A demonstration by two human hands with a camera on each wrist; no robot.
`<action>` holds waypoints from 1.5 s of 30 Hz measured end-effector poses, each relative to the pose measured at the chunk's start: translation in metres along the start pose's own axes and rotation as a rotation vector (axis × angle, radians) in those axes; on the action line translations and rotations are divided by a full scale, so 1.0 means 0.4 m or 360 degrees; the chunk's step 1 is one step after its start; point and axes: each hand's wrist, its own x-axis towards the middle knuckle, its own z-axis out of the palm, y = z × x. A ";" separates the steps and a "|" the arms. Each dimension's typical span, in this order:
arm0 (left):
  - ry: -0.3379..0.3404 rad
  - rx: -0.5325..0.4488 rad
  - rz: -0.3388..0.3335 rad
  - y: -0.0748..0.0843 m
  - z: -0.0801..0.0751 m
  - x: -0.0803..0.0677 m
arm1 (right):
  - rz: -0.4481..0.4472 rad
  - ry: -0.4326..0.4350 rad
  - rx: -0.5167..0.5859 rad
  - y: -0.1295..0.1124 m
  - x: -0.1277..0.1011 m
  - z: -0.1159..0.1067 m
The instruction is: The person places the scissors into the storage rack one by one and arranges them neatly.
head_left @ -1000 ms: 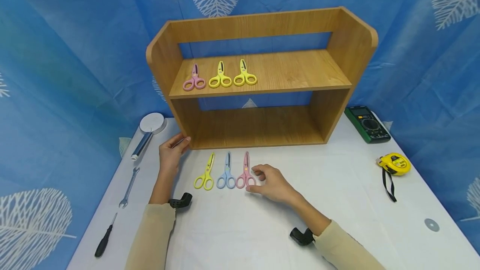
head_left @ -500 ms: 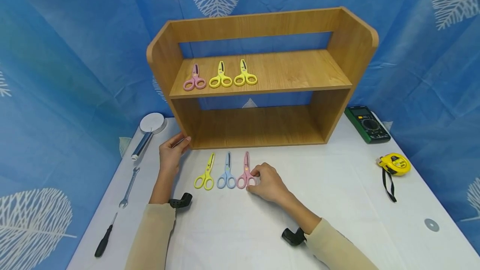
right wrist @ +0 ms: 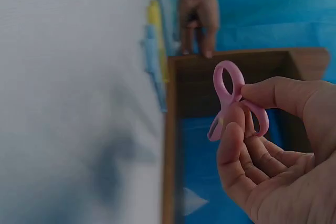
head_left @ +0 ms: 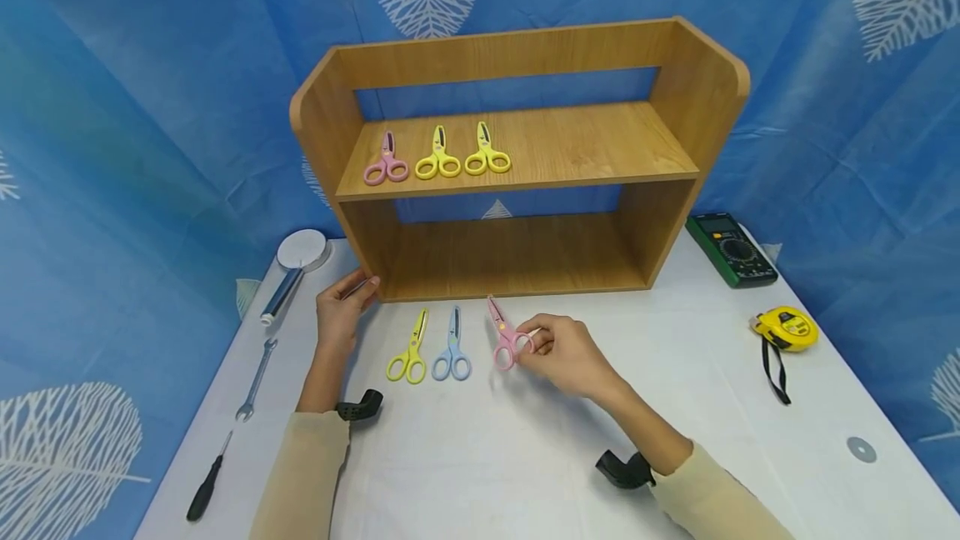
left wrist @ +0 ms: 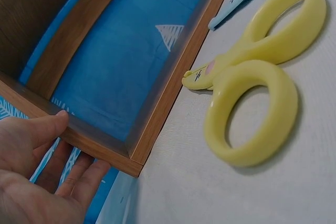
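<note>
White cloth covers the tabletop (head_left: 480, 473), with blue leaf-print fabric hung behind. A wooden shelf (head_left: 517, 157) stands at the back; three scissors lie on its upper board. Left of the shelf lie a flashlight (head_left: 294, 271), wrench (head_left: 255, 380) and screwdriver (head_left: 207, 486); right of it, a multimeter (head_left: 731, 248) and tape measure (head_left: 784, 329). The left hand (head_left: 341, 311) touches the shelf's lower left corner, fingers relaxed. The right hand (head_left: 570, 352) pinches the pink scissors (head_left: 506, 340) by the handle, lifted just before the shelf, beside yellow scissors (head_left: 409, 352) and blue scissors (head_left: 452, 352). The right wrist view is blurred; the scissors' blades are hard to make out there.
</note>
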 end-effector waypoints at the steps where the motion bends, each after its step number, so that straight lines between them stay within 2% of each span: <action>1: 0.0002 0.0009 0.0000 0.000 0.000 -0.001 | -0.0022 -0.0002 0.0011 -0.014 -0.008 -0.018; 7: 0.0012 0.0035 0.0007 0.004 -0.001 0.000 | -0.0145 0.0028 0.0049 -0.116 -0.046 -0.146; 11: -0.0004 0.0044 0.0005 0.008 -0.002 -0.001 | -0.0256 0.0145 0.0036 -0.190 -0.052 -0.233; 14: -0.0009 0.0042 0.0006 0.010 -0.002 0.000 | -0.0294 0.0296 -0.0023 -0.239 -0.034 -0.290; 19: 0.0007 0.0029 0.0016 0.007 -0.005 0.004 | -0.0196 0.0491 -0.0126 -0.291 0.048 -0.358; 25: 0.0006 0.0017 -0.0009 0.000 -0.009 0.003 | -0.0147 0.0524 -0.0217 -0.306 0.171 -0.384; 32: -0.0005 0.0017 -0.0026 -0.002 -0.010 -0.002 | -0.0046 0.0428 -0.0189 -0.313 0.270 -0.375; 36: -0.0011 -0.0008 -0.0016 0.001 -0.008 -0.005 | -0.0006 0.0404 -0.0179 -0.320 0.304 -0.368; 40: -0.0021 -0.0027 -0.0012 0.001 -0.004 -0.003 | 0.0068 0.0398 -0.0265 -0.321 0.321 -0.369; 45: -0.0019 -0.0030 0.0004 -0.003 -0.001 0.004 | 0.0056 0.0335 -0.0348 -0.316 0.328 -0.375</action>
